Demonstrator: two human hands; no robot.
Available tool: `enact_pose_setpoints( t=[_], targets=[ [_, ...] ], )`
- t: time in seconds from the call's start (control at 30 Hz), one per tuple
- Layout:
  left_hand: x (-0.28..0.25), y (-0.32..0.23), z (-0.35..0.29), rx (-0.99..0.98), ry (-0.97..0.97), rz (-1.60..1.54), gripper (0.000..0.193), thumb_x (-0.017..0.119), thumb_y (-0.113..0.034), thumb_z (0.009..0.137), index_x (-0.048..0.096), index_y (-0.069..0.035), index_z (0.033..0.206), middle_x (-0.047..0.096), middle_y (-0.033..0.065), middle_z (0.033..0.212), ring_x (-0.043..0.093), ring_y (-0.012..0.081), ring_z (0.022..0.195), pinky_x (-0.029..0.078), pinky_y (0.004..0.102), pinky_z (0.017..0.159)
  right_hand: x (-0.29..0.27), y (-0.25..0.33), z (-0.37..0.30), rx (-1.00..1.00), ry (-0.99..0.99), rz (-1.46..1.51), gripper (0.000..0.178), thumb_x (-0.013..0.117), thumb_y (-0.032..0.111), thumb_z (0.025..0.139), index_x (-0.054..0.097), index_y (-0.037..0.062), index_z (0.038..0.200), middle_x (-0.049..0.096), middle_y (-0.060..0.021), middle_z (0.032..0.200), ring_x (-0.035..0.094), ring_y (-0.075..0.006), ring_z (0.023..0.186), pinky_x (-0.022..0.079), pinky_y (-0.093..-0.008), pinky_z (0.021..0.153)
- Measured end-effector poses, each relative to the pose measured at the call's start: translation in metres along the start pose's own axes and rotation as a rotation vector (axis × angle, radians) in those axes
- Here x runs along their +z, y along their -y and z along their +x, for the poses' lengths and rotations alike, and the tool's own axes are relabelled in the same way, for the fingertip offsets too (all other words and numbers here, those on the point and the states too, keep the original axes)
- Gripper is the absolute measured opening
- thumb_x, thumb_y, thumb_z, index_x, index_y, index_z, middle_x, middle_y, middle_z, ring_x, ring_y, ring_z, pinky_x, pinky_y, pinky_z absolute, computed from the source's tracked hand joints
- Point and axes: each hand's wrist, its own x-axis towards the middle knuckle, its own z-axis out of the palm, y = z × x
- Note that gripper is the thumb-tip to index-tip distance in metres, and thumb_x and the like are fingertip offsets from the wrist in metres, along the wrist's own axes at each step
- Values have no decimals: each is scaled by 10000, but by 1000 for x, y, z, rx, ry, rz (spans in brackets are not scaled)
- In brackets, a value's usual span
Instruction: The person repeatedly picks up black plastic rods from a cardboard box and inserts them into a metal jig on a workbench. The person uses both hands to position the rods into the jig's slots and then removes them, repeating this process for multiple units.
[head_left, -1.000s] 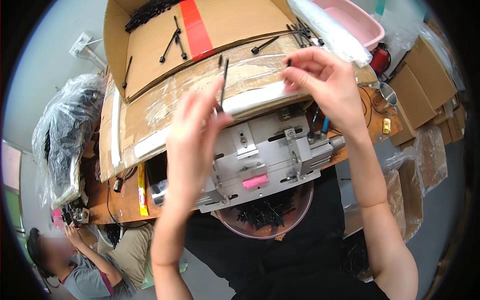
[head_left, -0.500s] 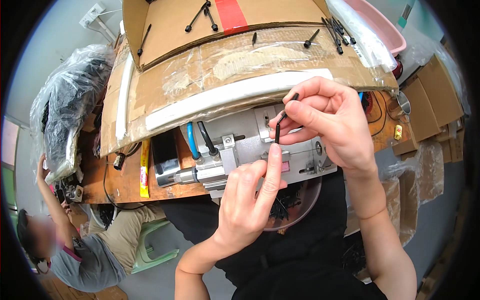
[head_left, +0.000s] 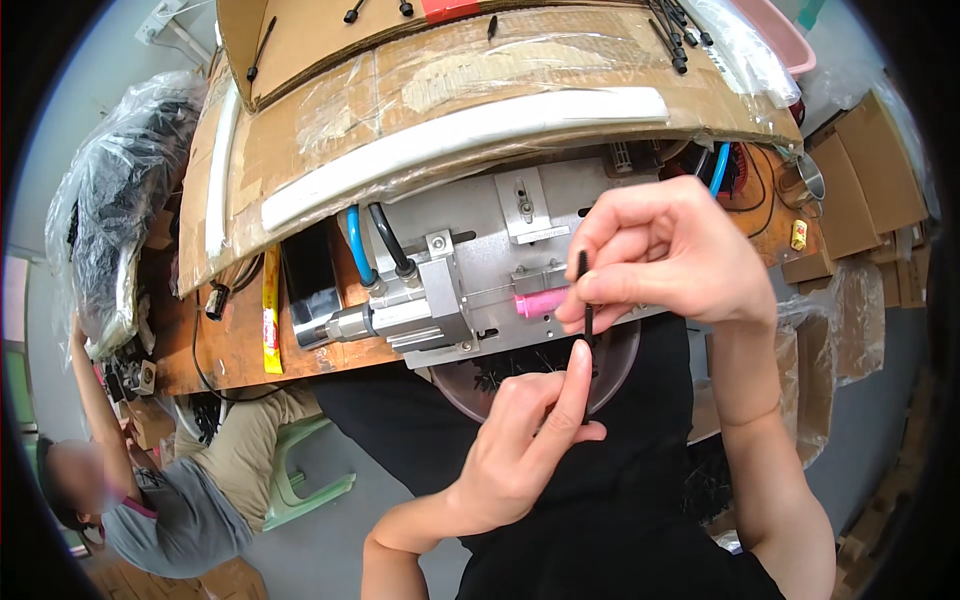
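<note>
Tabletop (head_left: 228,350): partly covered by cardboard (head_left: 345,135).
Metal fixture (head_left: 490,260): set at near edge.
Bowl (head_left: 612,380): positioned below, black parts contained.
Right hand (head_left: 690,255): black rod (head_left: 588,318) pinched between thumb and fingers.
Left hand (head_left: 515,455): index finger extended to rod's lower end; grasp cannot be told.
Pink piece (head_left: 538,302): seated on fixture, left of rod.
Black rod: held near-upright before fixture.

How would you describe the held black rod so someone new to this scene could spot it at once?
Start at the grey metal machine on the wooden table. Over its right side is the right hand, pinching a thin black rod. Unlike the loose rods on the cardboard, it is gripped, with the left hand at its visible lower end.
</note>
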Motion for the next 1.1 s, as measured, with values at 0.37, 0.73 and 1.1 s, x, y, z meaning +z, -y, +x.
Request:
enact_pose_setpoints(
  t=[0.37, 0.73, 1.1],
  targets=[
    [36, 6, -7, -92, -51, 400, 563, 678, -30, 818, 462, 132, 1312, 531, 119, 935, 536, 216, 788, 475, 312, 703, 12, -44, -21, -122, -379, -57, 228, 597, 37, 927, 586, -76, 1124, 700, -216, 960, 712, -251, 850, 600, -317, 729],
    [57, 27, -5, -193, 68, 601, 654, 660, -38, 809, 388, 86, 1391, 502, 107, 941, 525, 233, 840, 466, 334, 755, 17, -45, -48, -312, -632, -134, 185, 578, 37, 947, 637, -74, 1081, 699, -163, 903, 701, -200, 827, 582, -282, 741],
    [23, 7, 17, -157, 66, 501, 781, 752, -174, 723, 422, 41, 1397, 499, 92, 931, 519, 217, 820, 471, 332, 747, -39, 20, 83, -894, -658, -1257, 88, 647, 33, 791, 654, 25, 878, 663, -108, 867, 641, -294, 827, 505, -371, 705]
  ],
)
